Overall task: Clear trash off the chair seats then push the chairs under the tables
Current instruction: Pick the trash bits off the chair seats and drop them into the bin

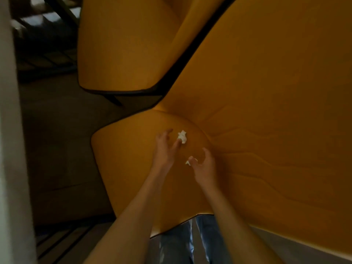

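An orange padded chair seat (129,168) lies below me, its tall backrest (266,111) rising to the right. Two crumpled white paper scraps rest on the seat. My left hand (164,147) hovers with fingers spread, one fingertip touching the larger scrap (182,136). My right hand (202,164) has its fingers curled apart, thumb against the smaller scrap (189,162), which it partly hides. Neither scrap is lifted.
A second orange chair (122,46) stands beyond, separated by a dark gap. A pale table edge (9,130) runs down the left side. Dark floor (57,149) lies between. My jeans-clad legs (190,242) show below the seat's front edge.
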`<control>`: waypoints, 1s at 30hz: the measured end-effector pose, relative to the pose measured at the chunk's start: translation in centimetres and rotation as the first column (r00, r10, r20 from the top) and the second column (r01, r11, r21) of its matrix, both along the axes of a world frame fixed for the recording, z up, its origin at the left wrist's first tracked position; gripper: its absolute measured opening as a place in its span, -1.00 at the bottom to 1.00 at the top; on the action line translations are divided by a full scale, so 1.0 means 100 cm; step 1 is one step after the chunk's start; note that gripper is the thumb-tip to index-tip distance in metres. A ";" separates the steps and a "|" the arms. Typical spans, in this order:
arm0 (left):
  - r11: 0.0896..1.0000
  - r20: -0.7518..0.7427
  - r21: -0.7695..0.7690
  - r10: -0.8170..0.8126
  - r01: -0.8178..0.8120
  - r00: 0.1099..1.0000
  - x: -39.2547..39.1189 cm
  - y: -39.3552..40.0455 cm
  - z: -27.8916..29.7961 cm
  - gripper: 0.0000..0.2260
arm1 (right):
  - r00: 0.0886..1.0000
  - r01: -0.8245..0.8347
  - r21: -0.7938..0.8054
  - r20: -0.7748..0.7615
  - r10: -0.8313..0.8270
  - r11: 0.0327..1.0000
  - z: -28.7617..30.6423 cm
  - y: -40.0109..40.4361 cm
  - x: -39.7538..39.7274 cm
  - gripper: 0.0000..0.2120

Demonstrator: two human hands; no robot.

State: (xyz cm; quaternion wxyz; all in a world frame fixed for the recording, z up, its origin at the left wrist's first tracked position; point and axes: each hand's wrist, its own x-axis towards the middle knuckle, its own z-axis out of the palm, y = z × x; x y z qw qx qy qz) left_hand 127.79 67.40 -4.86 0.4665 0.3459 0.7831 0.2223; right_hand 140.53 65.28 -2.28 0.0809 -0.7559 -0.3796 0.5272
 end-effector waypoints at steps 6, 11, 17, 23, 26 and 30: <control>0.972 -0.105 0.065 -0.218 0.225 0.970 0.006 0.017 -0.029 -0.44 | 0.986 -0.102 -0.013 0.134 0.103 0.995 -0.039 -0.007 -0.003 -0.33; 0.965 -0.184 0.060 -0.240 0.254 0.953 0.004 0.021 -0.045 -0.62 | 0.959 -0.177 -0.043 0.216 0.182 0.983 -0.047 -0.007 -0.005 -0.47; 0.967 -0.198 0.086 -0.219 0.239 0.955 0.007 0.017 -0.055 -0.80 | 0.937 -0.210 0.018 0.290 0.196 0.978 -0.064 -0.012 -0.005 -0.74; 0.991 -0.132 0.069 -0.107 0.117 0.985 0.012 0.008 -0.054 -0.92 | 0.993 0.111 0.010 0.045 -0.112 0.994 -0.060 -0.002 -0.006 -0.80; 0.980 0.006 -0.015 0.201 -0.201 0.980 0.011 0.007 -0.041 -0.92 | 0.960 0.263 0.015 -0.105 -0.260 0.965 -0.047 0.009 -0.008 -0.82; 0.894 0.200 -0.043 0.444 -0.445 0.873 0.003 0.003 -0.012 -0.75 | 0.909 0.359 0.050 -0.243 -0.338 0.932 -0.016 0.025 -0.015 -0.74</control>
